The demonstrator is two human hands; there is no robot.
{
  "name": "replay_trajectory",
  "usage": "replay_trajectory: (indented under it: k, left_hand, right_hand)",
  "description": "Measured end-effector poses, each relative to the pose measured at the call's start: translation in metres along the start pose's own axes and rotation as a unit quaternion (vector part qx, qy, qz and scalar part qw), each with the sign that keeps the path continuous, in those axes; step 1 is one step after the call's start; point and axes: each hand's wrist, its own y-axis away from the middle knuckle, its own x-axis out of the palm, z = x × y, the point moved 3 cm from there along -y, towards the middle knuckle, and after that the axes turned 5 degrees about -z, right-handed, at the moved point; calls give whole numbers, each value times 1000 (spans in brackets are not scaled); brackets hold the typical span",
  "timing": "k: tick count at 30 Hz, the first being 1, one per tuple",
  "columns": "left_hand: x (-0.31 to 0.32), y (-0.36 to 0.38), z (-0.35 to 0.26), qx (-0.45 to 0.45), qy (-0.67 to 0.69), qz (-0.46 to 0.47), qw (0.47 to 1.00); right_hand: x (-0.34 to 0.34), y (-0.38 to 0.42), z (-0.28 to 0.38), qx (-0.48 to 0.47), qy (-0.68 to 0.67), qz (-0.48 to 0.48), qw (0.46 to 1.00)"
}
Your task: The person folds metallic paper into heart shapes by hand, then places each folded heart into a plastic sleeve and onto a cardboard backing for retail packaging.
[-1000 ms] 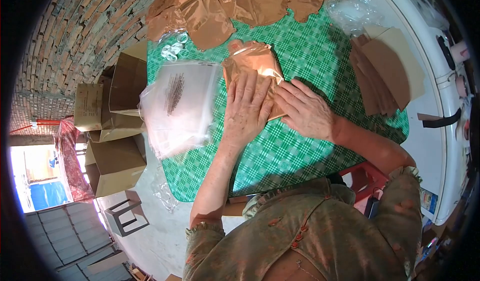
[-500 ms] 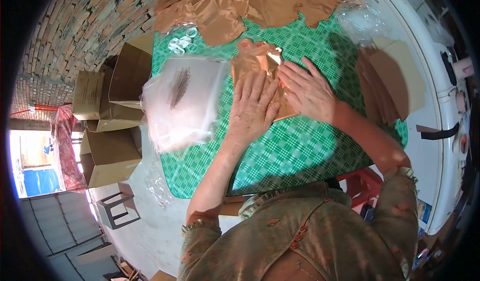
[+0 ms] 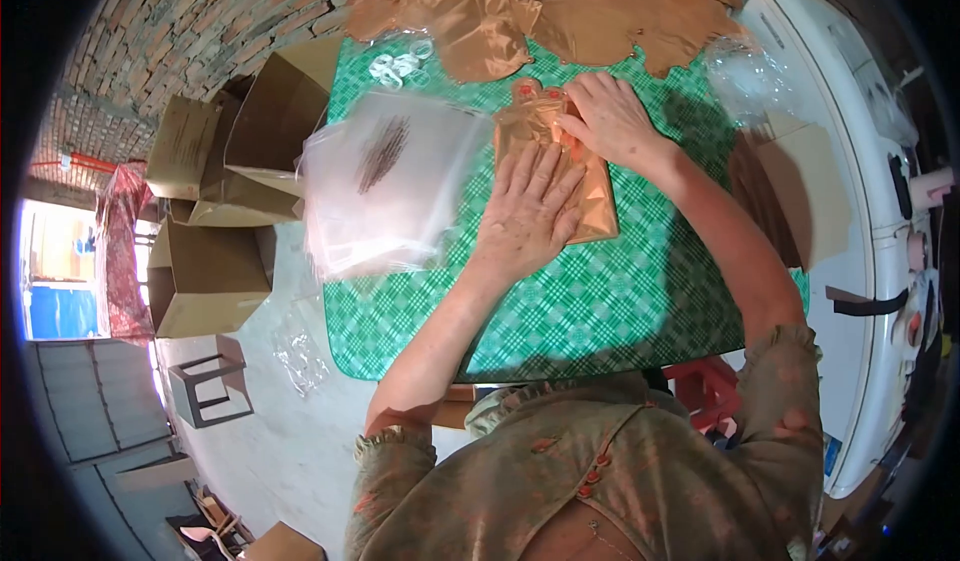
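1. While the left hand (image 3: 525,206) lies flat, fingers spread, on the near half of the foil (image 3: 590,196), the right hand (image 3: 608,116) has its fingers bunched on the far end; whether it pinches the foil I cannot tell.
2. The foil lies under both hands on the green cloth (image 3: 600,301), long axis running away from the person; left hand nearer.
3. Left of the left hand: a stack of clear bags (image 3: 385,181), just beside the foil.
4. Beyond the right hand: a foil pile (image 3: 540,6).
5. Far left, off the table: open boxes (image 3: 215,261); contents not visible.
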Motion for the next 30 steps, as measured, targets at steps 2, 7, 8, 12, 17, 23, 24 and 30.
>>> replay_trajectory:
  k: [2,7,8,12,17,23,24,30]
  left_hand:
    - [0,0,0,1,5,-11,1000]
    - [0,2,1,6,7,-25,1000]
    - [1,2,1,4,8,-26,1000]
    - [1,2,2,-1,14,-28,1000]
    - [0,3,1,0,16,-32,999]
    - [2,3,1,2,13,-34,999]
    - [2,3,1,1,13,-35,999]
    - [2,4,2,3,17,-44,999]
  right_hand:
    - [2,-3,5,0,13,-3,1000]
    - [20,-22,-5,45,-16,21,999]
    - [23,-28,-10,69,-42,40,996]
    - [20,-39,-22,127,-177,67,974]
    - [15,-29,-24,216,-382,117,891]
    - [-24,-5,-2,255,-436,208,838]
    - [-27,-3,3,250,-454,225,825]
    - [3,7,-13,211,-369,213,880]
